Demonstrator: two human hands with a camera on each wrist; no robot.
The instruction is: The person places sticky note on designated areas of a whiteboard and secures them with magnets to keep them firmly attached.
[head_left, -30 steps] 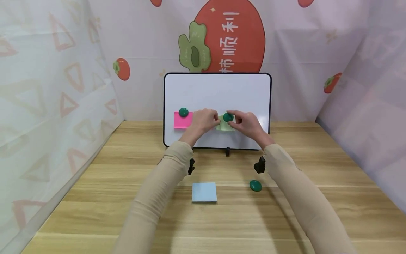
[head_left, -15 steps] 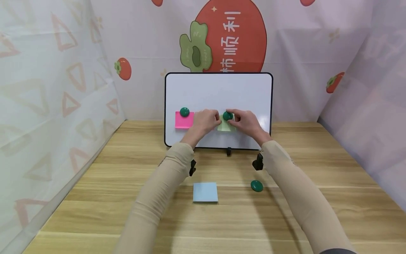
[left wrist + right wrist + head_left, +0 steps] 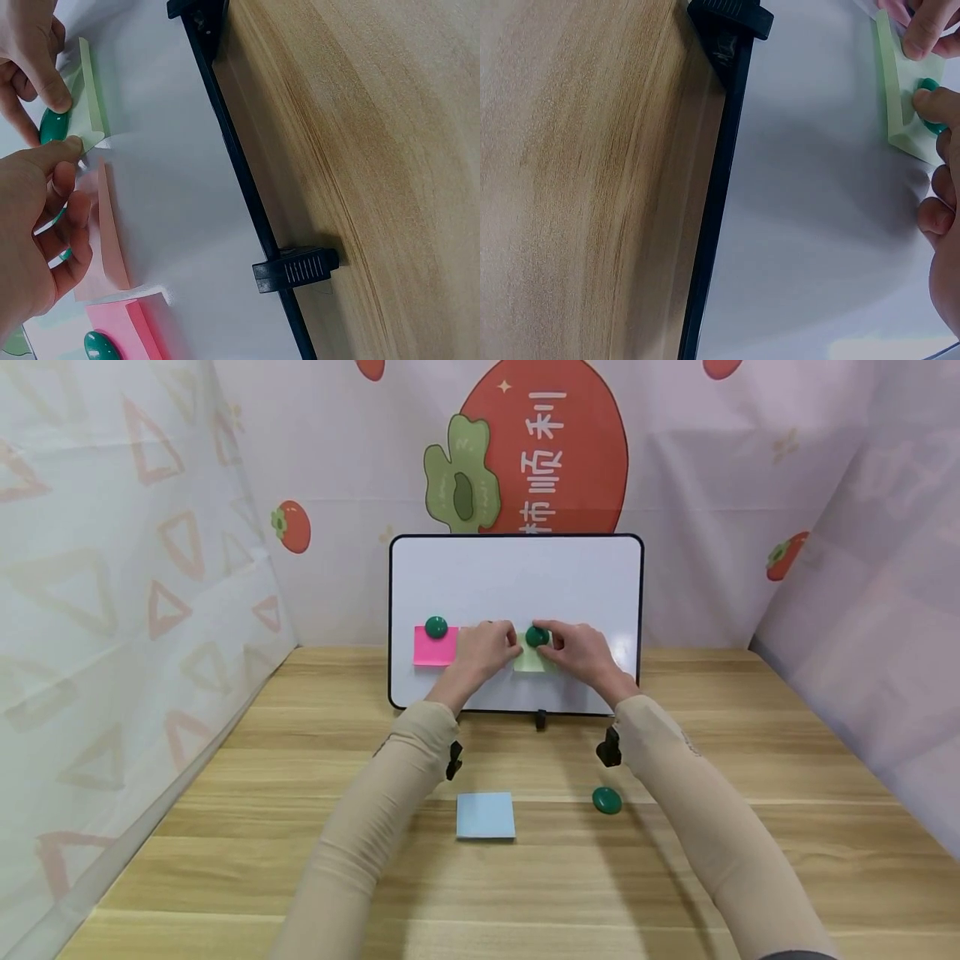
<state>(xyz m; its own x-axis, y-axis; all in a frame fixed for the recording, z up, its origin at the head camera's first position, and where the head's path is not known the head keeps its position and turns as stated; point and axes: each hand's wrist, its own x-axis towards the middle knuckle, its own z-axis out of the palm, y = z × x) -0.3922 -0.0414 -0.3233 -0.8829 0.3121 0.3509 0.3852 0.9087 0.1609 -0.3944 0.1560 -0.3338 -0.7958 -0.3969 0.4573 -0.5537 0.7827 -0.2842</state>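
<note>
While both hands work at the lower middle of the whiteboard (image 3: pixel 516 585), a pale green sticky note (image 3: pixel 531 660) lies flat against the board face between them. Left hand (image 3: pixel 483 652) curled, thumb and forefinger pinching the note's left edge; in the left wrist view, fingertip (image 3: pixel 71 146) right at a lifted corner of the note (image 3: pixel 88 90). Right hand (image 3: pixel 581 652) curled round a dark green magnet (image 3: pixel 536 636), pinching it with thumb and forefinger and holding it on the note's upper part. From the right wrist view, magnet (image 3: pixel 930 112) largely hidden behind the finger, so hard to say whether fully seated on the note (image 3: pixel 900 97).

Further left on the board, a pink sticky note (image 3: pixel 435 647) pinned under a second green magnet (image 3: pixel 436 627), just beside the left hand. Board propped upright on a wooden table (image 3: pixel 225 827), black clip (image 3: pixel 538 720) at its bottom edge. On the table in front, a light blue sticky note (image 3: pixel 485 815) lying flat between the forearms, and a third green magnet (image 3: pixel 606 800) near the right sleeve, well apart from the blue note. Behind the board, a printed cloth backdrop (image 3: pixel 547 443) with a large red fruit.
</note>
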